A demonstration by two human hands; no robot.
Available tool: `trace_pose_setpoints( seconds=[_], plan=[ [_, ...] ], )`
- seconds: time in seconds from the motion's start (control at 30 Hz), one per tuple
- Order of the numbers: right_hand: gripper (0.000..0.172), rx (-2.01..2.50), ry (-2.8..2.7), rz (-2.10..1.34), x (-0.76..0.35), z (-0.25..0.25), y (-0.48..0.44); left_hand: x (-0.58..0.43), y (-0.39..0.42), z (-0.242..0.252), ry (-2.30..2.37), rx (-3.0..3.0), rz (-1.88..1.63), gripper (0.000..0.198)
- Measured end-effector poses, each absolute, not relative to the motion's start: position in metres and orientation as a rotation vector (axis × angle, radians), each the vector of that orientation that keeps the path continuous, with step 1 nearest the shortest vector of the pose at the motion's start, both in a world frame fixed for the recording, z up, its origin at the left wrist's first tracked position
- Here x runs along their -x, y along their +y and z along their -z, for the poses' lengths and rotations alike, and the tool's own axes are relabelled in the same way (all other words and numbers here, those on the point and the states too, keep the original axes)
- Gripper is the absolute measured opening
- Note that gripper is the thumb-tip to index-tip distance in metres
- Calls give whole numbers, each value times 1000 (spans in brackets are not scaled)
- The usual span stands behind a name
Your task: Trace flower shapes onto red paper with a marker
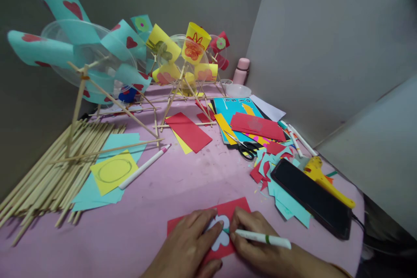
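Observation:
A red paper sheet (239, 205) lies at the near edge of the pink table (182, 182). On it rests a white flower-shaped cutout (220, 235). My left hand (190, 243) lies on the red sheet with fingers pressed flat on the cutout's left side. My right hand (257, 243) grips a white marker with a green band (262, 238), its tip touching the cutout's edge.
A black phone (312, 197) and yellow glue gun (325, 180) lie at right among paper scraps (270, 169). Scissors (246, 147), coloured sheets (247, 124), another marker (145, 166), a stick bundle (55, 169), paper pinwheels (84, 52) and a pink bottle (241, 70) stand beyond.

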State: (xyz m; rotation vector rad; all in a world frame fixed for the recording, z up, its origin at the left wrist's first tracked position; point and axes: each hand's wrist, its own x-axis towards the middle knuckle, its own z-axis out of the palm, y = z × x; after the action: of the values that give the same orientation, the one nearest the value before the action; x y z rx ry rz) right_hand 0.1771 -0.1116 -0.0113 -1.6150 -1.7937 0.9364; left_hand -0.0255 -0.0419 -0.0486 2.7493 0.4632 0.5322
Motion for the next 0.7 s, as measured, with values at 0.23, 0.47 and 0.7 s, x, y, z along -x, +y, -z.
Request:
trace_pose_setpoints(
  seconds=[0.23, 0.47, 0.7],
  plan=[
    [10, 1655, -1866, -924, -178, 7, -113, 24, -42, 37, 481, -2767, -486, 54],
    [13, 1630, -1875, -914, -180, 6, -114, 23, -43, 38, 491, -2763, -521, 53],
    [13, 1567, -1832, -985, -179, 9, -112, 18, -44, 34, 552, -2797, -522, 32]
  ],
)
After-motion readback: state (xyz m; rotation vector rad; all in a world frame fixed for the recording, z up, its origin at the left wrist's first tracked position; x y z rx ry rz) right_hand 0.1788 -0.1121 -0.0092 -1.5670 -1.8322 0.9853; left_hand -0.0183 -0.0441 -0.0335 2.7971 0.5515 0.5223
